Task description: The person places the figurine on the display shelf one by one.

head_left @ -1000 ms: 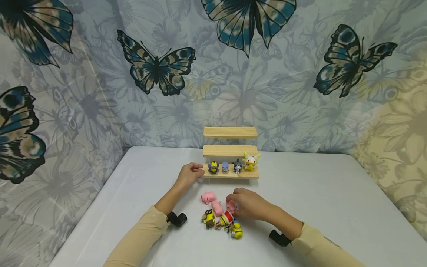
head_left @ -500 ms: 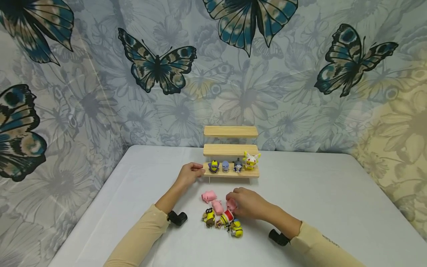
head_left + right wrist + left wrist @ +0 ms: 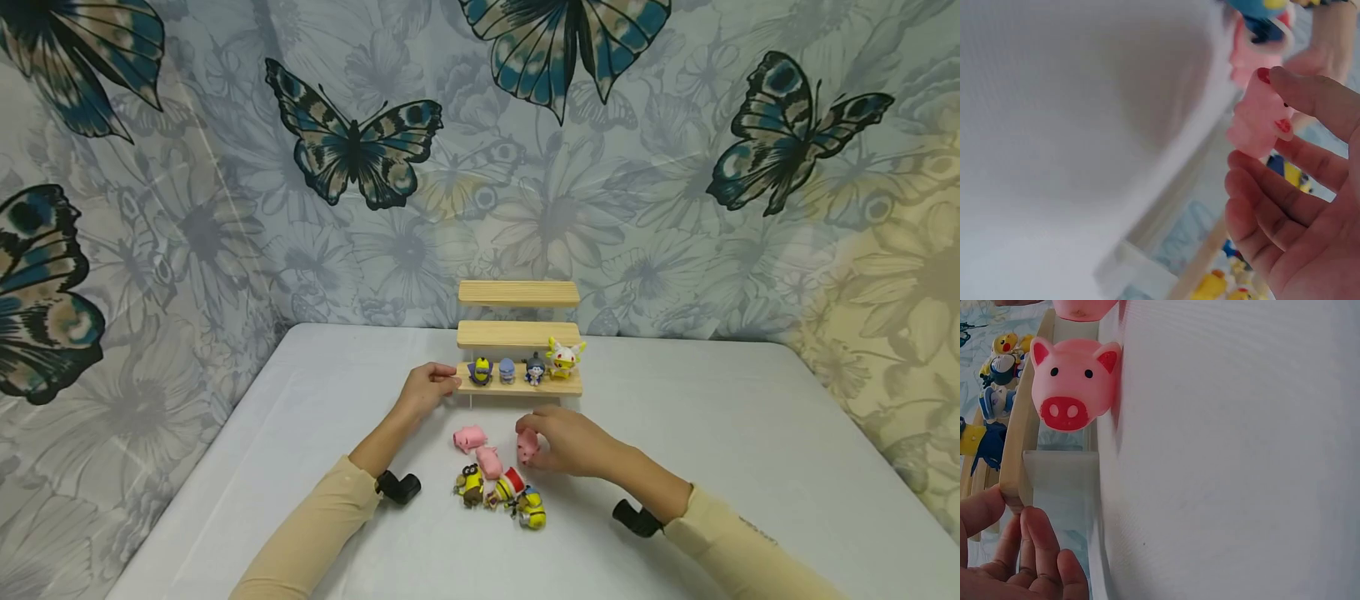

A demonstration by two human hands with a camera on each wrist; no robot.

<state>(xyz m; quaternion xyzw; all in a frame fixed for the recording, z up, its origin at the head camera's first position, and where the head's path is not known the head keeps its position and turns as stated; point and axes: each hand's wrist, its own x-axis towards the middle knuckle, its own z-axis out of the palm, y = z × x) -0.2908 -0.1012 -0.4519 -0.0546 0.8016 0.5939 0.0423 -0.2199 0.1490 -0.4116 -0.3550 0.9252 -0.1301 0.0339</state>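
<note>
Table, white cloth, under both hands.
Shelf, three wooden steps, just beyond hands; four figurines on lowest step.
Left hand curled round shelf's left end, thumb and fingers pinching bottom board.
Right hand pinches pig between thumb and fingertips, lifted off table, just ahead of toy pile.
Two more pink pigs lie left of right hand.
Pig likely light, rubbery, smooth; probably best pinched across body sides, not ears.

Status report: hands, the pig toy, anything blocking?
Right hand pinches pink pig, lifted off table. Left hand grips wooden shelf end. Lowest step holds four figures; upper steps bare.
</note>
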